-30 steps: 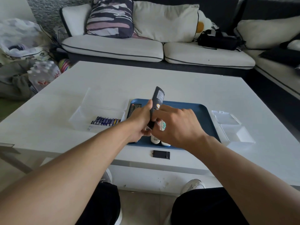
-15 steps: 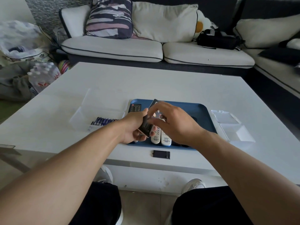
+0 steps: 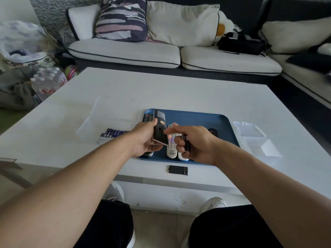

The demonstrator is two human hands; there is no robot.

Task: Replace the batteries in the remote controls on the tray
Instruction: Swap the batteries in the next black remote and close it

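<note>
My left hand [image 3: 145, 140] grips a black remote [image 3: 159, 125] above the left part of the blue tray [image 3: 220, 120], back side up, its battery bay uncovered. My right hand [image 3: 195, 143] is just right of it, fingers curled round dark batteries [image 3: 186, 144], while thumb and forefinger reach toward the bay. Two white remotes [image 3: 171, 149] lie on the tray under my hands, and another black remote [image 3: 147, 119] lies at the tray's far left. A black battery cover [image 3: 178, 170] lies on the table in front of the tray.
A clear box with several blue batteries [image 3: 114, 133] stands left of the tray. An open clear case [image 3: 258, 140] sits to the tray's right. The white table [image 3: 179, 90] ends near my knees; sofas stand behind and to the right.
The black remote has tipped from upright to lying flatter in my left hand. My right hand has drawn back to the right with dark batteries in its fingers.
</note>
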